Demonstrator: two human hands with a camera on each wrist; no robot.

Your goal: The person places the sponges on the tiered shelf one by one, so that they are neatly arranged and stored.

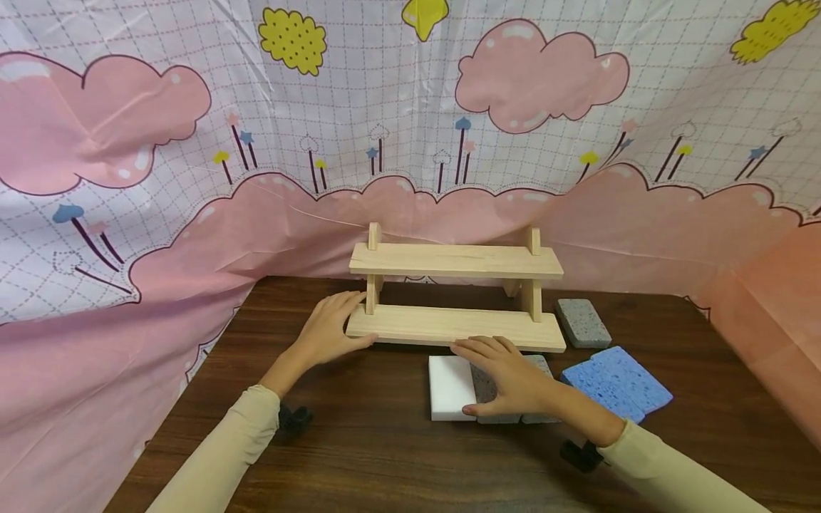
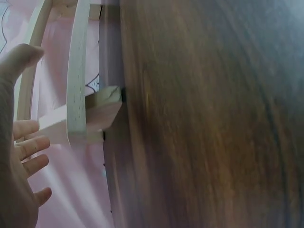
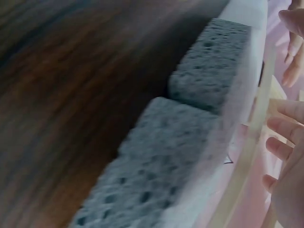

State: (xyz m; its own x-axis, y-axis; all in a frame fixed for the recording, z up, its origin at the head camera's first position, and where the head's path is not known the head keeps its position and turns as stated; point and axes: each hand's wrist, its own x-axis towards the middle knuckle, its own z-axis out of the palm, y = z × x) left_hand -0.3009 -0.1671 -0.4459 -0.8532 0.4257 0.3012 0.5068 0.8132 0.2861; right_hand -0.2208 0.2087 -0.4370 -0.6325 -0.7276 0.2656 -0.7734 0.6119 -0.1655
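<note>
A two-tier shelf of pale wood (image 1: 449,324) stands at the back of the table. Beside its left end is my left hand (image 1: 330,328), its fingers extended and thumb apart, overlapping the lower board's edge in the head view. My right hand (image 1: 509,377) spreads over a row of blocks in front of the shelf, thumb and fingers apart with nothing gripped. In that row lie a white block (image 1: 449,388) and two grey, pitted sponge-like blocks, partly hidden by the hand. The right wrist view shows the pores of one grey block (image 3: 166,142) close up.
Right of the shelf lies another grey block (image 1: 584,323). Two blue speckled sponges (image 1: 631,377) overlap near the right forearm. A patterned pink and white cloth (image 1: 410,92) hangs behind and around the dark wooden table (image 1: 359,456).
</note>
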